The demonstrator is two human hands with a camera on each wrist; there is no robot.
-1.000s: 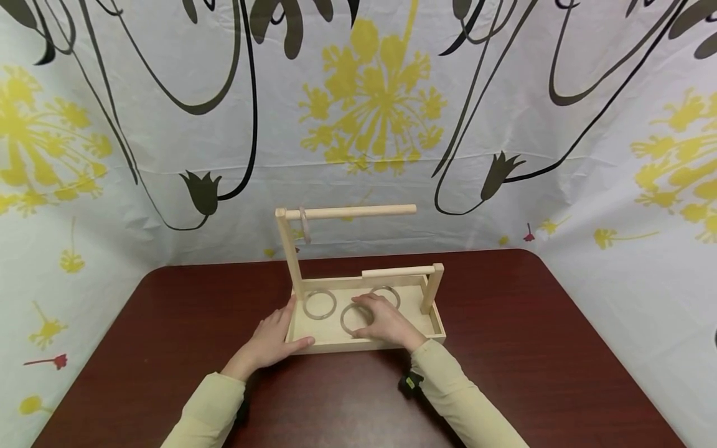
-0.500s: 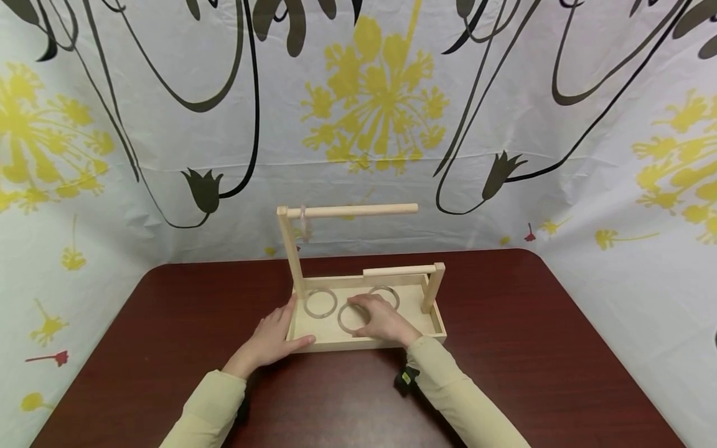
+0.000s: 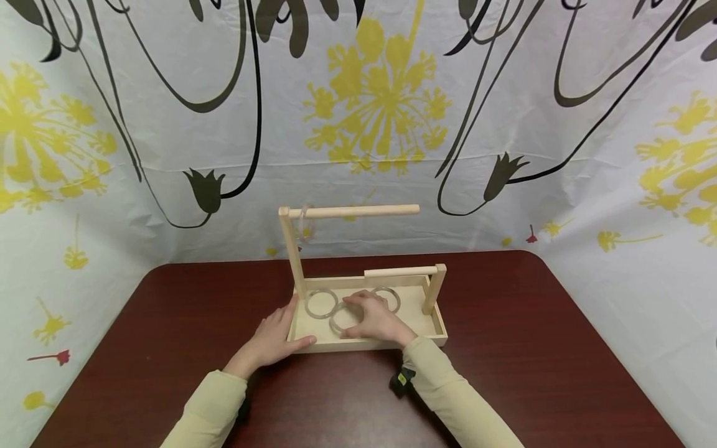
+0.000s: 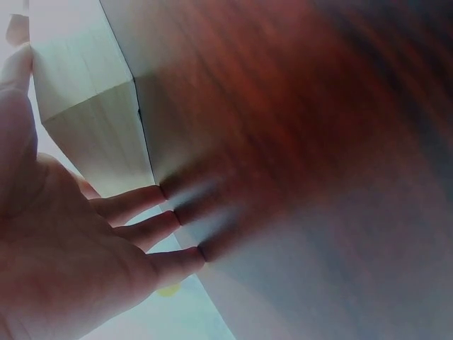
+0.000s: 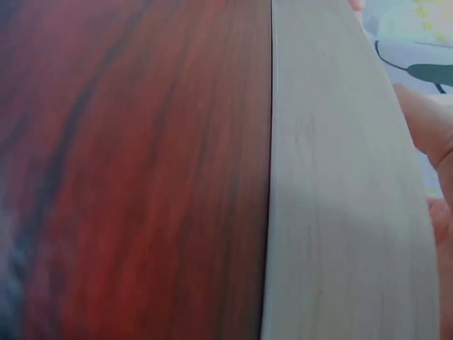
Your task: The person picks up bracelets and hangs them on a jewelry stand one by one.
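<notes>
My right hand (image 3: 374,318) reaches into a pale wooden tray (image 3: 358,348) and holds a translucent ring (image 3: 332,322) at its edge between thumb and fingers. The ring lies low over the tray floor. Another ring (image 3: 322,318) lies to its left, and a third ring (image 3: 399,301) sits behind my right hand, partly hidden by it. My left hand (image 3: 267,343) rests against the tray's left end, thumb on the front corner. In the left wrist view, straight fingertips (image 4: 180,265) touch the table beside the tray wall (image 4: 102,142). The right wrist view shows mostly the tray's front wall (image 5: 333,177).
A tall post (image 3: 291,255) at the tray's left end carries a long bar (image 3: 364,211) with one ring (image 3: 302,227) hanging on it. A shorter post (image 3: 434,289) on the right carries a low bar (image 3: 400,272). The dark red table (image 3: 504,348) meets a patterned cloth (image 3: 235,149) behind.
My right hand has slid left with its ring, close to the left ring. The hanging ring has turned and shows a wider face. My left hand has stayed in place.
</notes>
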